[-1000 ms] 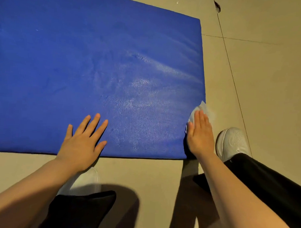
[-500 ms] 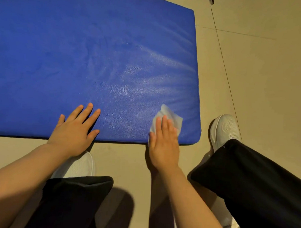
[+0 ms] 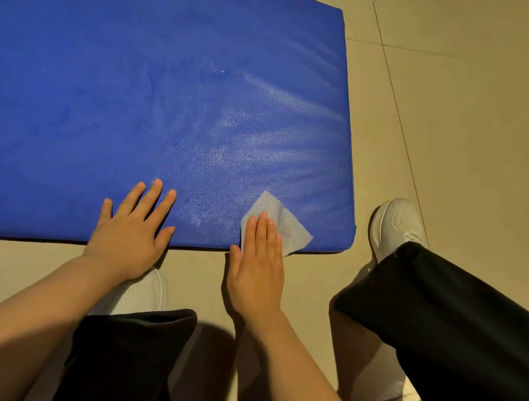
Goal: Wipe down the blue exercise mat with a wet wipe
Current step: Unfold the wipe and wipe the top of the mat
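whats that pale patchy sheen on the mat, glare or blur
Head view: glare, streaky light reflecting off the blue mat above the wet wipe, seemingly damp; image sharp, warm yellowish light, dark shadows under both arms, wide-angle bending of the mat's edges.

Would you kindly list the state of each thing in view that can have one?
blue exercise mat: flat on the floor, sheen streaks near its right end.
wet wipe: spread at the mat's near edge, pressed under fingers.
right hand: flat, fingers straight on the wipe.
left hand: flat, fingers spread, resting on the mat.
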The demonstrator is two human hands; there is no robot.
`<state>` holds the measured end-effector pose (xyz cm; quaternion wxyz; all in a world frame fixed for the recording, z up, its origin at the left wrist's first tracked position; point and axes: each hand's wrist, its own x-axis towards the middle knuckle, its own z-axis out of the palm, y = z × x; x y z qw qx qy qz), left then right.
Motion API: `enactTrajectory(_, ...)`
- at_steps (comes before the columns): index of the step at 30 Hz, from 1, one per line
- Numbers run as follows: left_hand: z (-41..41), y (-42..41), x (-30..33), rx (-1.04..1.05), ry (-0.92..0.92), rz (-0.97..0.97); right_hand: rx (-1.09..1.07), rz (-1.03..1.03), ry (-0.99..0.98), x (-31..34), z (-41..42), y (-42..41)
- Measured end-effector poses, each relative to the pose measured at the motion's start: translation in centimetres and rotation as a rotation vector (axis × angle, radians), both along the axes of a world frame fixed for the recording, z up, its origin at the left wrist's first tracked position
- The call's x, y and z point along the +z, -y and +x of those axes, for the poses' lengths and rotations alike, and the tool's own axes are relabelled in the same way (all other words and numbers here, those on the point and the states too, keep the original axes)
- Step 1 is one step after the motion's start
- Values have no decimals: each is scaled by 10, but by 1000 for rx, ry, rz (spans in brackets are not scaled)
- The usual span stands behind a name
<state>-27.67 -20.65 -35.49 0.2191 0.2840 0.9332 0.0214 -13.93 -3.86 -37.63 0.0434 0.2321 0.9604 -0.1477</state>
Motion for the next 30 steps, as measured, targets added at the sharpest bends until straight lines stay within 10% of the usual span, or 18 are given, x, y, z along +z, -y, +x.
enactTrajectory(8, 3, 1, -6, -15, -6, 12, -424, 71, 36, -1, 27, -120)
enactTrajectory(19, 10, -1, -20, 78, -42, 52, -226, 21, -57, -8, 6, -26)
enactTrajectory(30, 11, -2, -26, 131, -14, 35, -409, 192, 70, -3, -26, -137)
